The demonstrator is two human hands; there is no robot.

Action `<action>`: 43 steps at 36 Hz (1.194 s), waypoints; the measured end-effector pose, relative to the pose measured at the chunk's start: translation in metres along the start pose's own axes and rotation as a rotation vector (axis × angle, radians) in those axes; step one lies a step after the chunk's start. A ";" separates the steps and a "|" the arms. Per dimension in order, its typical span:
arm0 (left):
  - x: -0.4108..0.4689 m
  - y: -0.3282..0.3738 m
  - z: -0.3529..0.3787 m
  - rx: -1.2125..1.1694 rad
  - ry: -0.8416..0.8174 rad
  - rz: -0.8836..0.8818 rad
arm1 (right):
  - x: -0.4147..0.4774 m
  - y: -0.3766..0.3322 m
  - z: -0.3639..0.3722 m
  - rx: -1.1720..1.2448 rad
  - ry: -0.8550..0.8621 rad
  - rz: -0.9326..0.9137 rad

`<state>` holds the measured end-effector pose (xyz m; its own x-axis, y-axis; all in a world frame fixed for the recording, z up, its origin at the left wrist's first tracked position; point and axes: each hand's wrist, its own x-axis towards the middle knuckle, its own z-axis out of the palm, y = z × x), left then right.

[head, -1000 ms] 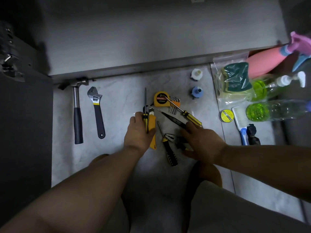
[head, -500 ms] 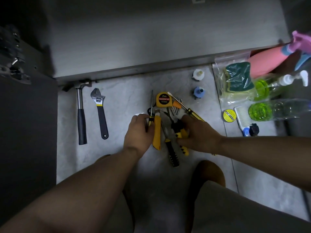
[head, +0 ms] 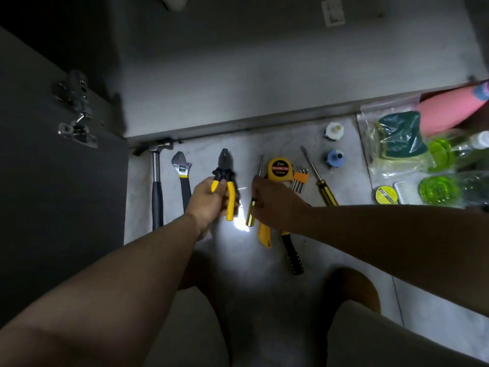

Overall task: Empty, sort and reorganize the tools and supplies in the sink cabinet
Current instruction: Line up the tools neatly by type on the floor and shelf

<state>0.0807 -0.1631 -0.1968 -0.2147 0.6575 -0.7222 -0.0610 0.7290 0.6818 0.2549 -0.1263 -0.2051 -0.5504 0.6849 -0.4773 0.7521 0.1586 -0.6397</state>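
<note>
the left hand (head: 209, 200) grips the pliers (head: 224, 168) by their yellow handles, nose toward the cabinet, just right of the wrench (head: 185, 181) and hammer (head: 157, 197) on the floor (head: 277, 136); the right hand (head: 275, 202) pinches a thin screwdriver (head: 250, 213) beside the tape measure (head: 280, 168)

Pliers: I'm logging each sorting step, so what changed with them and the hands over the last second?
The pliers left the pile in the middle and went left, next to the wrench; the left hand now grips their yellow handles. The right hand, which lay on the pile, now pinches the thin screwdriver. Hammer, wrench and tape measure stayed where they were.
</note>
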 end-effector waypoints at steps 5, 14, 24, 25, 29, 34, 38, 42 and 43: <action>0.015 -0.017 -0.010 0.386 0.261 0.062 | -0.026 0.016 0.018 -0.293 -0.079 -0.040; 0.020 -0.035 -0.003 0.578 0.365 0.054 | -0.031 0.024 0.038 -0.178 -0.129 0.047; 0.009 -0.030 -0.027 0.822 0.562 0.140 | -0.043 0.006 0.016 -0.112 -0.046 -0.023; 0.010 -0.030 -0.030 0.819 0.577 0.124 | -0.043 0.004 0.011 -0.131 -0.044 -0.064; 0.012 -0.033 -0.036 0.775 0.566 0.072 | -0.025 -0.013 -0.003 -0.215 -0.075 -0.164; 0.016 -0.039 -0.046 0.812 0.555 0.111 | 0.015 -0.037 0.001 -0.239 -0.109 -0.087; 0.020 -0.038 -0.056 0.815 0.563 0.108 | 0.037 -0.044 0.015 -0.249 -0.090 -0.020; 0.021 -0.039 -0.063 0.871 0.566 0.134 | 0.047 -0.039 0.032 -0.276 -0.053 0.031; 0.021 -0.039 -0.063 0.879 0.572 0.131 | 0.048 -0.037 0.035 -0.285 -0.040 0.040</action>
<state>0.0170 -0.1898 -0.2308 -0.6096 0.7205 -0.3306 0.6744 0.6905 0.2613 0.1882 -0.1248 -0.2256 -0.5281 0.6672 -0.5253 0.8417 0.3294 -0.4278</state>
